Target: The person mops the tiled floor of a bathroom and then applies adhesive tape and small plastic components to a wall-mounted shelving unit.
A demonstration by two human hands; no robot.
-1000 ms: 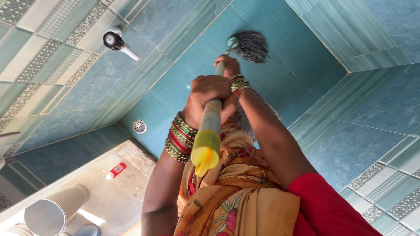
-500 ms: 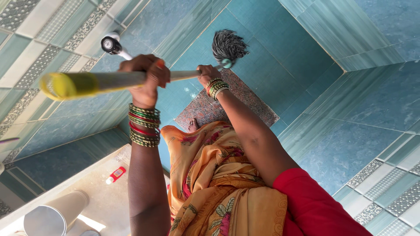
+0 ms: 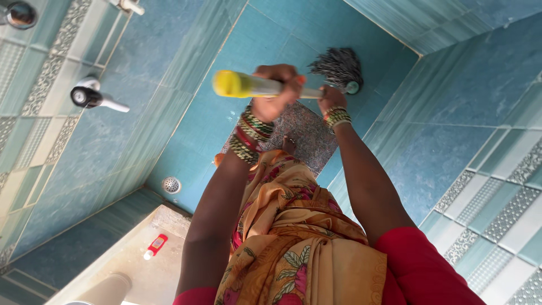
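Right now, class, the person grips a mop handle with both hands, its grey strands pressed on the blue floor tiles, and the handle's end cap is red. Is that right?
Not quite. The head view shows the end cap is yellow, not red. The rest holds: the left hand and right hand grip the mop handle, with its grey strands on the blue floor tiles.

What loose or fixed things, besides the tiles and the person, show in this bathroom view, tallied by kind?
Mops: 1, gripped by left hand and right hand
Wall taps: 1
Floor drains: 1
Red bottles: 1
Granite slabs: 1
Total: 5

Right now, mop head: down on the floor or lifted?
Down, it seems. The mop head has its strands splayed against the blue floor tile; left hand and right hand grip the handle.
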